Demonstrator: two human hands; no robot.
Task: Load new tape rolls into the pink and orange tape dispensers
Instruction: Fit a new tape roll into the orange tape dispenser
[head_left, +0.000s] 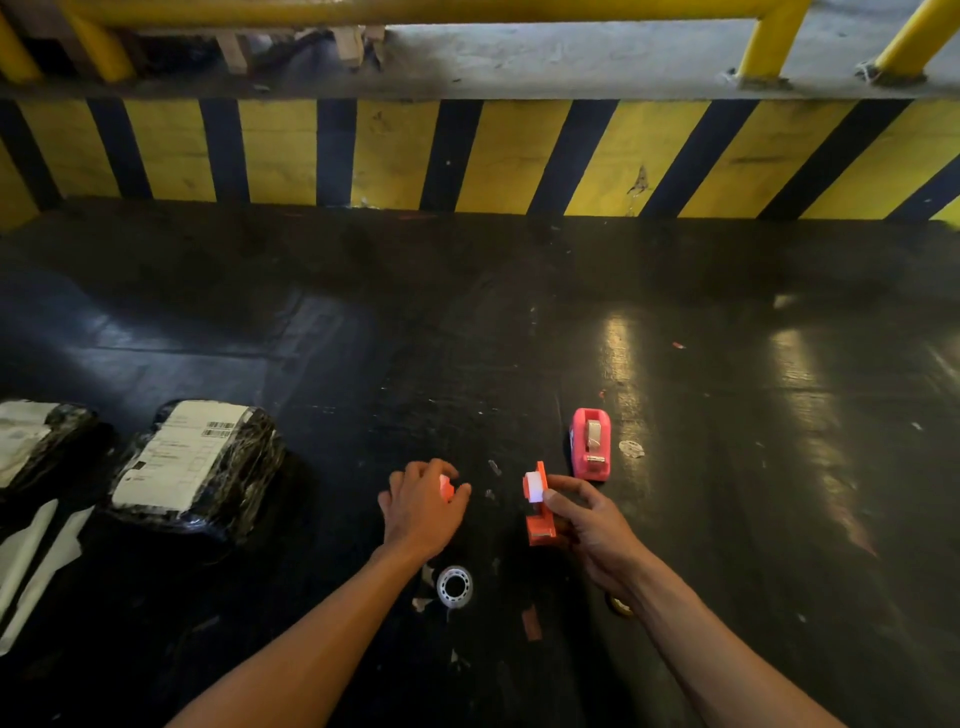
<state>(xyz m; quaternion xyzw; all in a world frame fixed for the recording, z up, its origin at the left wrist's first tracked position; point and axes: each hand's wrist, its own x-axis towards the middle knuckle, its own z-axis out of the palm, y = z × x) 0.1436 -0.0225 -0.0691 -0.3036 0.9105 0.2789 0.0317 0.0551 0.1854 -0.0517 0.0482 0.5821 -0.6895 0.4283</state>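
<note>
Right hand (592, 525) grips the orange tape dispenser (539, 512), thumb on a white tape roll (533, 487) seated in it. Left hand (423, 506) is pinched around a small orange-white piece (445, 488), likely the spool core. Pink tape dispenser (590, 442) sits on the dark floor (727, 467) just beyond the right hand. A clear tape roll (454, 586) lies below the left wrist. Wrapped parcels (197, 467) are far left.
</note>
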